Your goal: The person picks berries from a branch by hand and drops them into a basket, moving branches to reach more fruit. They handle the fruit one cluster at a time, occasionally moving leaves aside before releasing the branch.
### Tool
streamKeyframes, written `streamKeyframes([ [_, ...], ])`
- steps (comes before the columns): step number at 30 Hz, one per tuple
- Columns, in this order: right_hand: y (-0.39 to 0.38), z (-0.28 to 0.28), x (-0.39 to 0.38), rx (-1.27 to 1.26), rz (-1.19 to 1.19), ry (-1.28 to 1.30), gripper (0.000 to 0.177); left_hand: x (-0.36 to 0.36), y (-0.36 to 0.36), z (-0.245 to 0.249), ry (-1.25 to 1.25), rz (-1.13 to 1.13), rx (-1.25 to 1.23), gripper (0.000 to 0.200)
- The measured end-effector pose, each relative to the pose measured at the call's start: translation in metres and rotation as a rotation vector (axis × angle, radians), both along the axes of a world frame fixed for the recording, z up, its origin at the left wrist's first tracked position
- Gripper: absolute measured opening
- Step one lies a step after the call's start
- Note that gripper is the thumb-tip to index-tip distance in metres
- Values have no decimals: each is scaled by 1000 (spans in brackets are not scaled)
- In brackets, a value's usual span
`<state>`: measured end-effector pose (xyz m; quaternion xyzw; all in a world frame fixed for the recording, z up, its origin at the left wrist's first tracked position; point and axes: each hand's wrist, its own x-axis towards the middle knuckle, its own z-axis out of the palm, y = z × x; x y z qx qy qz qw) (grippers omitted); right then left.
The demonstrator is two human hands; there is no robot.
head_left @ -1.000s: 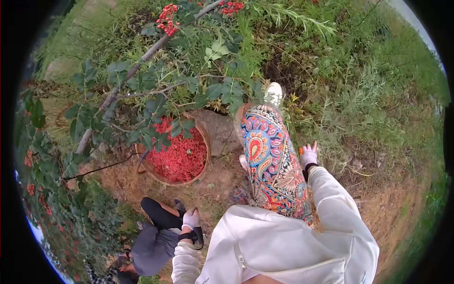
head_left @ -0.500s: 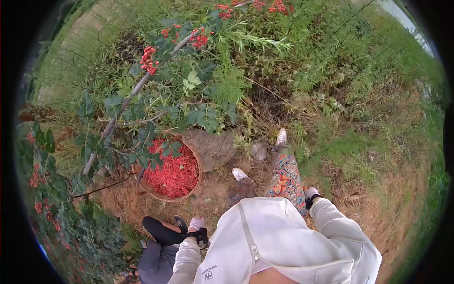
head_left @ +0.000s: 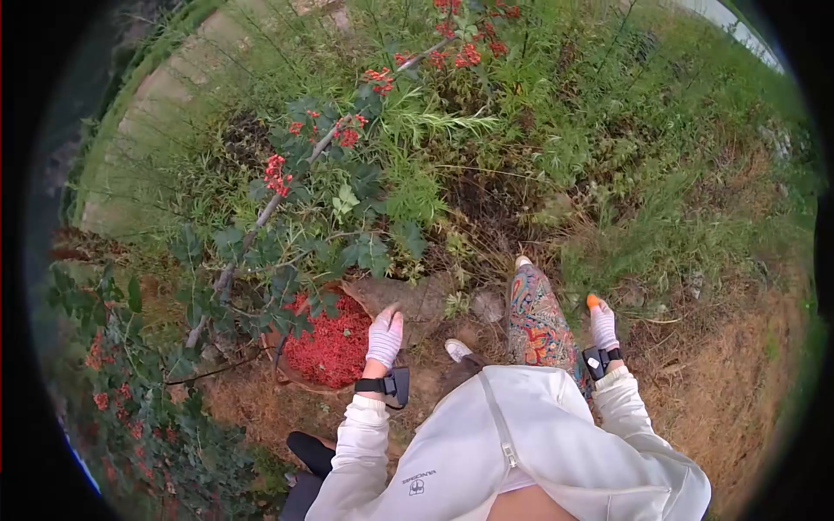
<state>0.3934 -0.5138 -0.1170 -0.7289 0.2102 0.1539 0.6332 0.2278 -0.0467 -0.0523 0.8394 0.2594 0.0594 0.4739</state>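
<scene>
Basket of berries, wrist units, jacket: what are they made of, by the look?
Basket: probably woven plant fiber, matte; tan-brown rim, weave too blurred to confirm.
Left wrist unit, right wrist unit: likely hard plastic; dark, boxy housings.
Jacket: off-white matte fabric, soft folds; fiber unclear. Zip pull: pale, metal or plastic.

Beneath me, dry, grassy ground [head_left: 695, 373] carries the basket [head_left: 301, 380] left of centre, a flat stone [head_left: 421, 301] just beside it, and my pale shoe [head_left: 458, 350] near the middle.
</scene>
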Motion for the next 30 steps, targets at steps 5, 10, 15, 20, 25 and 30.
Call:
streamKeyframes([
  [5,117,121,101,485,235,-310,42,78,-30,133,-328,136,46,25],
  [10,219,202,178,669,726,-78,45,129,-41,218,-470,288,330,23],
  [15,281,259,193,735,1129,187,38,173,-59,225,-360,300,234,26],
  [20,330,252,185,848,1366,306,39,152,-42,245,-353,592,317,25],
  [25,371,290,160,740,1492,309,36,133,33,248,-561,908,257,22],
  [30,425,324,139,688,1348,-436,45,153,53,260,6,741,573,46],
])
